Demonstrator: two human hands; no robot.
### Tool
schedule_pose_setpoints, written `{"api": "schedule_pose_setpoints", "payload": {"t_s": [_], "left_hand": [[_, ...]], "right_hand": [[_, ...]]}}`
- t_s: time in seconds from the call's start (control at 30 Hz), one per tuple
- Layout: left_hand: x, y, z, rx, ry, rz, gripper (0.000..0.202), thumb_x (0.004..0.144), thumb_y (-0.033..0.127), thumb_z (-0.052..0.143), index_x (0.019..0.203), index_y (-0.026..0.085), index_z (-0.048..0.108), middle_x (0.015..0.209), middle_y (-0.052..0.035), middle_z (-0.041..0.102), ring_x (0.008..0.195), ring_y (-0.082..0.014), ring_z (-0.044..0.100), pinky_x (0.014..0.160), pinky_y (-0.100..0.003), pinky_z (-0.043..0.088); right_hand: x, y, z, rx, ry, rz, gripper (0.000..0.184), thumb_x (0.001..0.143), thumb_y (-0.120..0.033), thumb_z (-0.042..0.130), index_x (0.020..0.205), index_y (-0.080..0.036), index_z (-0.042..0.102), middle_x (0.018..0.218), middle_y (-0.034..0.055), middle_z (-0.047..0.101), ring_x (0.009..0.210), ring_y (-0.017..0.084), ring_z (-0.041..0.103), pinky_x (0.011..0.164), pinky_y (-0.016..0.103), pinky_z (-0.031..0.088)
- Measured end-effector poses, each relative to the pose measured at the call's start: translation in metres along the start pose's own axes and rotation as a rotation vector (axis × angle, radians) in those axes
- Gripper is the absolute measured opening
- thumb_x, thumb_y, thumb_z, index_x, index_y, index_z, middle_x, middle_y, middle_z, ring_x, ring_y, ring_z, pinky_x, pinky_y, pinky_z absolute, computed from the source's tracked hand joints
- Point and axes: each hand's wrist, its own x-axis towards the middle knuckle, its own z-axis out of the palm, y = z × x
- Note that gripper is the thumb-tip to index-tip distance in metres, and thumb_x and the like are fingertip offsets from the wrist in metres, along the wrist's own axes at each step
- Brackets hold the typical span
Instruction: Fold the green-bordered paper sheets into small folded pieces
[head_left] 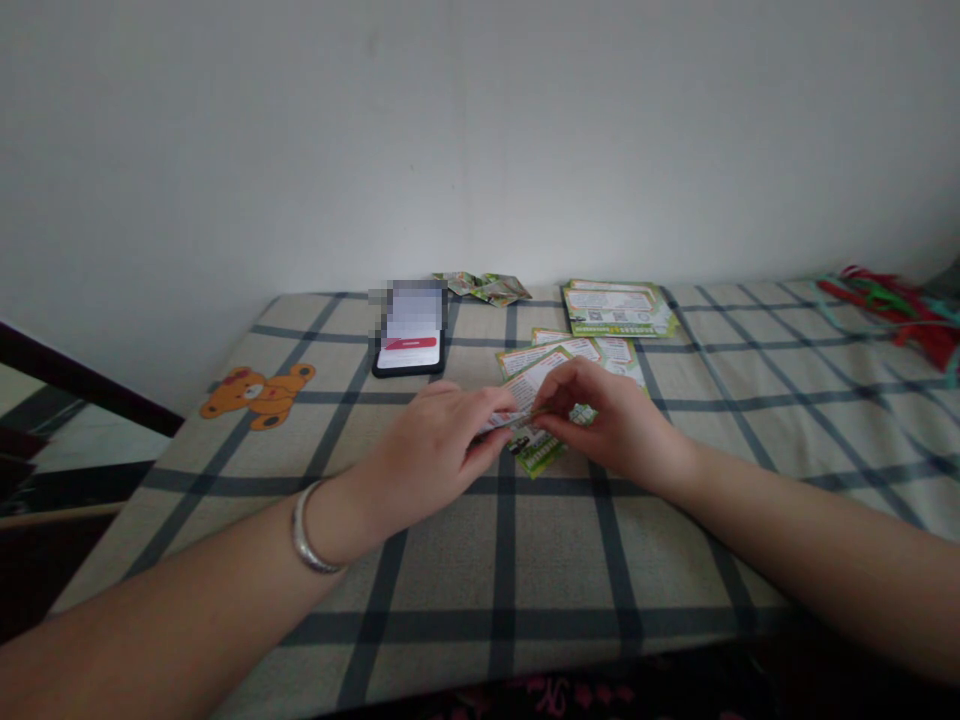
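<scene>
My left hand [433, 448] and my right hand [609, 420] meet over the middle of the checked cloth, both pinched on the same green-and-white paper leaflet [534, 384]. The leaflet is partly folded, and its lower green edge pokes out below my fingers. A silver bangle circles my left wrist. Just behind my hands lie a few more flat leaflets [616, 352]. Farther back sits a neat stack of leaflets [616, 308]. Some folded leaflets [487, 288] lie by the wall.
A phone [409, 330] with a lit screen lies left of the leaflets. The grey cloth [450, 560] with dark grid lines has a bear picture [256, 394] at its left. Red and green cords [892, 306] lie at the far right. A white wall is behind.
</scene>
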Motion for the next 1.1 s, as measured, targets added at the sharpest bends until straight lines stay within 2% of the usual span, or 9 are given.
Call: {"api": "schedule_pose_setpoints", "payload": {"t_s": [0.13,0.27,0.4,0.5,0.6,0.77,1.1], "left_hand": [[0.0011,0.0028,-0.0004,-0.050,0.011,-0.044,0.013,0.089,0.018,0.054,0.102,0.019,0.050,0.092,-0.0024,0.066,0.082,-0.0173,0.063,0.075,-0.032,0.048],[0.0018,0.0049,-0.0013,-0.217,0.028,-0.136,0.016,0.088,0.014,0.053,0.102,0.020,0.049,0.098,-0.0018,0.063,0.089,-0.0154,0.061,0.076,-0.028,0.050],[0.0019,0.0056,-0.0005,-0.359,0.032,-0.245,0.016,0.088,0.015,0.052,0.103,0.021,0.048,0.100,-0.0012,0.061,0.085,-0.0131,0.061,0.075,-0.027,0.051],[0.0029,0.0053,0.0005,-0.437,0.029,-0.277,0.011,0.089,0.016,0.053,0.099,0.021,0.049,0.100,-0.0011,0.062,0.085,-0.0128,0.061,0.073,-0.026,0.052],[0.0039,0.0039,0.0008,-0.435,0.068,-0.233,0.010,0.089,0.013,0.052,0.096,0.020,0.052,0.104,-0.0024,0.062,0.095,-0.0145,0.060,0.081,-0.028,0.051],[0.0034,0.0019,-0.0004,-0.367,0.143,-0.086,0.011,0.088,0.009,0.054,0.094,0.019,0.055,0.108,-0.0037,0.061,0.105,-0.0150,0.057,0.094,-0.032,0.047],[0.0018,0.0018,-0.0031,-0.202,0.173,0.046,0.014,0.085,0.006,0.058,0.092,0.017,0.063,0.114,-0.0063,0.060,0.106,-0.0141,0.059,0.092,-0.028,0.050]], "right_hand": [[0.0006,-0.0011,0.0009,0.008,0.057,-0.021,0.013,0.081,-0.021,0.065,0.087,-0.020,0.054,0.077,-0.0012,0.060,0.067,0.010,0.058,0.061,0.025,0.048],[0.0028,-0.0040,-0.0013,-0.083,0.101,-0.142,0.014,0.082,-0.021,0.066,0.085,-0.020,0.053,0.088,0.0018,0.062,0.075,0.012,0.059,0.063,0.026,0.049],[0.0032,-0.0058,-0.0049,-0.194,0.219,-0.276,0.012,0.085,-0.021,0.064,0.089,-0.022,0.054,0.100,0.0046,0.063,0.092,0.016,0.060,0.072,0.030,0.051],[0.0018,-0.0050,-0.0068,-0.299,0.218,-0.349,0.008,0.086,-0.019,0.064,0.092,-0.023,0.058,0.104,0.0053,0.063,0.098,0.018,0.059,0.082,0.034,0.051],[0.0012,-0.0037,-0.0076,-0.394,0.203,-0.380,0.010,0.086,-0.020,0.064,0.095,-0.024,0.063,0.105,0.0052,0.063,0.098,0.018,0.059,0.085,0.035,0.050],[0.0036,-0.0026,-0.0071,-0.437,0.251,-0.450,0.015,0.084,-0.021,0.067,0.099,-0.023,0.066,0.102,0.0048,0.065,0.093,0.017,0.060,0.079,0.032,0.050],[0.0029,0.0006,-0.0069,-0.450,0.219,-0.469,0.006,0.083,-0.022,0.067,0.089,-0.024,0.068,0.105,0.0033,0.064,0.093,0.017,0.059,0.076,0.031,0.048]]}}
